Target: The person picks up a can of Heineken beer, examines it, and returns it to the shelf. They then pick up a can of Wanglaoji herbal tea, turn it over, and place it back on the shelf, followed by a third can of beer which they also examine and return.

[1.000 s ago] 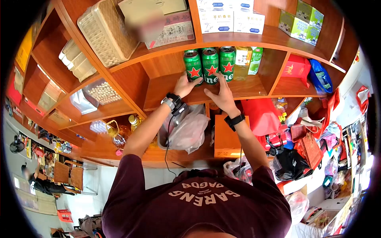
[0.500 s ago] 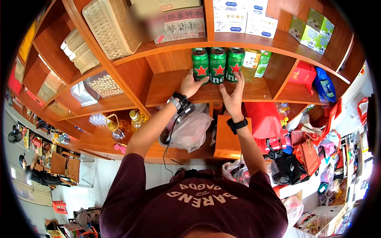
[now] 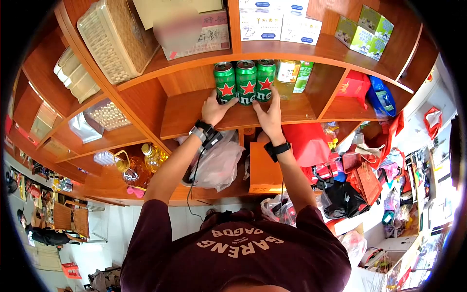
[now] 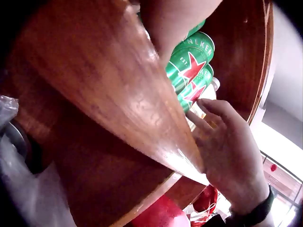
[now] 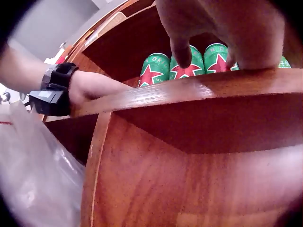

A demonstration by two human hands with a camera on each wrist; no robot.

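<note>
Three green cans with red stars (image 3: 245, 82) stand side by side on a wooden shelf (image 3: 194, 114). My left hand (image 3: 219, 100) lies against the left can (image 3: 224, 82), fingers beside it and thumb at its base. My right hand (image 3: 269, 100) rests with straight fingers against the base of the right can (image 3: 265, 80). In the left wrist view the right hand (image 4: 227, 137) reaches toward the cans (image 4: 189, 61) over the shelf edge. In the right wrist view the cans (image 5: 189, 68) show behind the right thumb, and the left hand (image 5: 94, 87) slips behind the shelf edge.
Two drink bottles (image 3: 288, 73) stand just right of the cans. Above are a woven basket (image 3: 114, 34), white boxes (image 3: 272, 22) and green boxes (image 3: 365, 29). A red box (image 3: 352, 85) sits in the compartment to the right. Below are a plastic bag (image 3: 219, 160), a cardboard box (image 3: 262, 168) and oil bottles (image 3: 146, 158).
My right hand has shifted from in front of the cans to the right can's side. The left hand stays by the left can. The cans keep their row.
</note>
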